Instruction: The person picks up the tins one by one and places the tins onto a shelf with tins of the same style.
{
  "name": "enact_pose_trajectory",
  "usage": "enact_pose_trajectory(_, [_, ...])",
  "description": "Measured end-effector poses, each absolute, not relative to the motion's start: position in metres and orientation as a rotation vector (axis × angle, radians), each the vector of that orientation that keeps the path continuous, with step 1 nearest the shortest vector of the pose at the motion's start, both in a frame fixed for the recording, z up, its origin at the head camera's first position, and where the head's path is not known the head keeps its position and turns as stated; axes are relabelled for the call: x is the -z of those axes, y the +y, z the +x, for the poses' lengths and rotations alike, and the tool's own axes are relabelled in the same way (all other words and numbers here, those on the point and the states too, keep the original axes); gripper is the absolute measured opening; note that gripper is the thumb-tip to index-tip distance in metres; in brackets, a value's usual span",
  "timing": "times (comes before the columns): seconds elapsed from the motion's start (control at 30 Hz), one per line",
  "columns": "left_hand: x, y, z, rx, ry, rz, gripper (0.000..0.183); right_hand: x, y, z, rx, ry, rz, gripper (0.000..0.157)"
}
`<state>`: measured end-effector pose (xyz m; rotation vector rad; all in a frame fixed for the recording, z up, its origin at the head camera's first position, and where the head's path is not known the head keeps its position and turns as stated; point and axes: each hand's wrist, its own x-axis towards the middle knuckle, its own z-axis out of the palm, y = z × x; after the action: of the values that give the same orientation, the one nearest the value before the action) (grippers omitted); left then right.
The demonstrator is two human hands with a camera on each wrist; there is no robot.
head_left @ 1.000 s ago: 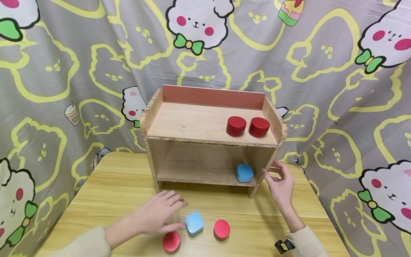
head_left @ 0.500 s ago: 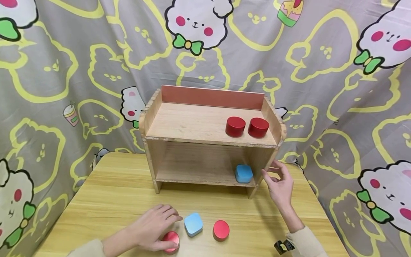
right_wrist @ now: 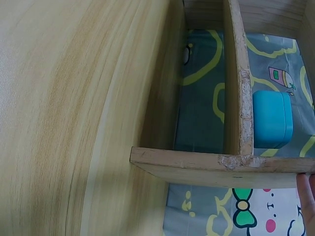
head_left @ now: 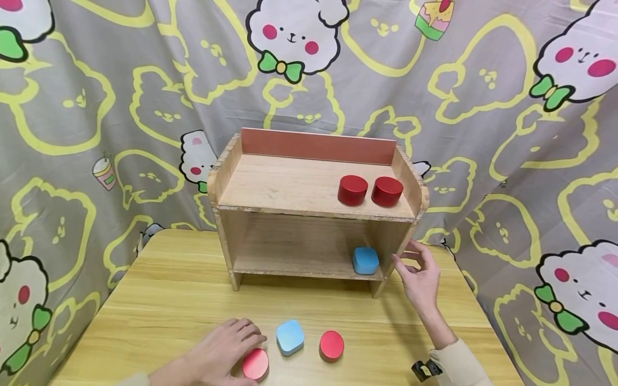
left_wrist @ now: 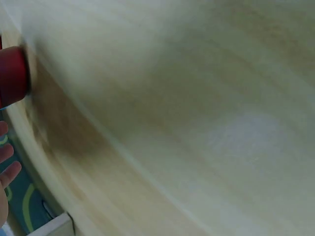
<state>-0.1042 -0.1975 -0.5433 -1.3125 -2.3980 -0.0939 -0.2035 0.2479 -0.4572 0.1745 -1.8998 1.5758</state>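
My left hand (head_left: 219, 351) is beside a round red tin (head_left: 255, 364) on the table, fingers on its far side and thumb on its near side, not closed round it. In the left wrist view its fingers (left_wrist: 9, 172) show apart from a red tin (left_wrist: 12, 76). A blue square tin (head_left: 290, 337) and another round red tin (head_left: 331, 346) lie to the right. My right hand (head_left: 421, 276) holds the right side panel of a small two-tier wooden shelf (head_left: 289, 185), thumb at the front edge; in the right wrist view only its fingertips (right_wrist: 306, 196) show.
Two red tins, one left (head_left: 353, 190) and one right (head_left: 387, 191), stand on the shelf's upper board. A blue tin (head_left: 365, 260) sits at the right of the lower board. A patterned curtain (head_left: 145, 107) hangs behind the wooden table (head_left: 159, 289). A black object (head_left: 427, 370) is by the right sleeve.
My left hand has moved left and toward me, from above the blue tin's left side to around the left red tin. The right hand stays at the shelf's side.
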Motion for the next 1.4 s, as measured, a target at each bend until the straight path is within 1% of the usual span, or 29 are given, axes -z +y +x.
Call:
enact_pose_trajectory(0.53, [0.555, -0.204, -0.094, 0.092, -2.535, -1.196, 0.064, 0.457, 0.249, -0.205, -1.562, -1.902, 0.180, 0.045])
enact_pose_trajectory(0.8, [0.559, -0.203, -0.093, 0.102, -2.502, -1.191, 0.055, 0.456, 0.247, -0.204, -1.574, -1.902, 0.175, 0.044])
enact_pose_trajectory(1.17, [0.557, -0.201, -0.095, 0.151, -2.542, -1.171, 0.054, 0.457, 0.247, -0.204, -1.580, -1.903, 0.119, 0.047])
enact_pose_trajectory(1.4, [0.552, -0.198, -0.101, 0.179, -2.393, -1.175, 0.054, 0.457, 0.247, -0.203, -1.566, -1.907, 0.156, 0.044])
